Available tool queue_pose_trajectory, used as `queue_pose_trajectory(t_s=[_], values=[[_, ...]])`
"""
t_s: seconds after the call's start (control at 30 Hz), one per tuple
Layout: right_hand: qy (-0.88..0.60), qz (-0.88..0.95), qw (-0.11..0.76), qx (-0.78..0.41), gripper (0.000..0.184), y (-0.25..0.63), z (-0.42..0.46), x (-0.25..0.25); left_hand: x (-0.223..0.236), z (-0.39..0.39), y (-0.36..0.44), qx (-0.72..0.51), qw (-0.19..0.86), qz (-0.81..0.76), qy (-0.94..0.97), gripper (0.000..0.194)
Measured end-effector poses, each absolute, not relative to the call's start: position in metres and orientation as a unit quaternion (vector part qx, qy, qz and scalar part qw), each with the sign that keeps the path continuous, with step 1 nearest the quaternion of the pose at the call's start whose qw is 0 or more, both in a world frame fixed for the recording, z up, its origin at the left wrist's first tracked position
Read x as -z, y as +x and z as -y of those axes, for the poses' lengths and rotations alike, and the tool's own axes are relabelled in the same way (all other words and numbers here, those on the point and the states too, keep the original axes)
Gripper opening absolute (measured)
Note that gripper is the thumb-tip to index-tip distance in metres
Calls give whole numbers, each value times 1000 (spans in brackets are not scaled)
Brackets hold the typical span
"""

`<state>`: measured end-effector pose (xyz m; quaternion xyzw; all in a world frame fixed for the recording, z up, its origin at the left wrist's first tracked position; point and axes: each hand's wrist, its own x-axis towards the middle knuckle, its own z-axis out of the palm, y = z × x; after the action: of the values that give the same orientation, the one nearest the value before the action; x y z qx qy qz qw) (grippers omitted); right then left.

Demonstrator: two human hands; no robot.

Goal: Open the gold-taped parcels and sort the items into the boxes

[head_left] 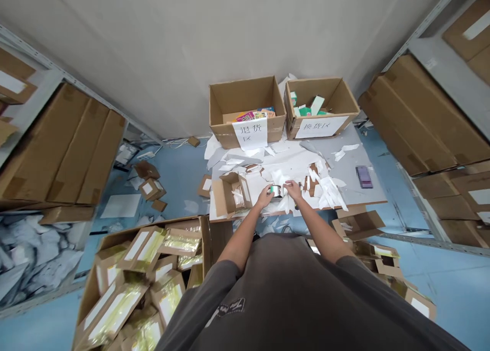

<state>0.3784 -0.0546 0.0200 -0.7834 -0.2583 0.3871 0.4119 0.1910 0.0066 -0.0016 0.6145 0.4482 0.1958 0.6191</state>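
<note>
Paper-strewn table [351, 171], 2 labelled cartons [224, 136] [291, 126]; left grip [270, 190] narrow on 1 small item [276, 191], right grip [287, 186] unclear.

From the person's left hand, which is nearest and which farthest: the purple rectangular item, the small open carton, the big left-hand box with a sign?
Seen in the head view, from the left hand:
1. Small open carton, just to its left.
2. Big left-hand box, at the back of the table.
3. Purple rectangular item, far right on the table.

Plain grey wall [237, 34], blue floor [184, 172], white-topped table [360, 159], metal shelving [436, 19] on both sides
</note>
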Motion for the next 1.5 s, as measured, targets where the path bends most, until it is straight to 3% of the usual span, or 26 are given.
queue_pose_trajectory(t_s=[0.13, 0.27, 0.33, 0.43, 0.63, 0.9, 1.23, 1.5], values=[[-727, 231, 407, -502, 65, 371, 49, -9, 5, -10, 189, -202, 634, -455, 592, 57], [-632, 391, 399, -537, 123, 370, 62, 6, 6, -16, 184, -181, 659, -453, 572, 62], [-629, 419, 387, -528, 136, 374, 73, 13, 6, -17, 178, -177, 676, -453, 554, 67], [-632, 396, 386, -543, 131, 380, 85, 26, 12, -14, 164, -184, 719, -456, 490, 77], [-620, 323, 427, -574, 101, 374, 79, 60, 55, -5, 158, -149, 721, -469, 489, 111], [-602, 288, 499, -553, 79, 369, 56, 78, 91, -16, 196, -226, 728, -440, 474, 103], [-583, 287, 525, -550, 69, 364, 24, -33, -1, -34, 188, -257, 746, -426, 442, 97], [-596, 335, 587, -434, 60, 413, -22, -132, -87, -111, 246, -280, 743, -323, 515, 97]])
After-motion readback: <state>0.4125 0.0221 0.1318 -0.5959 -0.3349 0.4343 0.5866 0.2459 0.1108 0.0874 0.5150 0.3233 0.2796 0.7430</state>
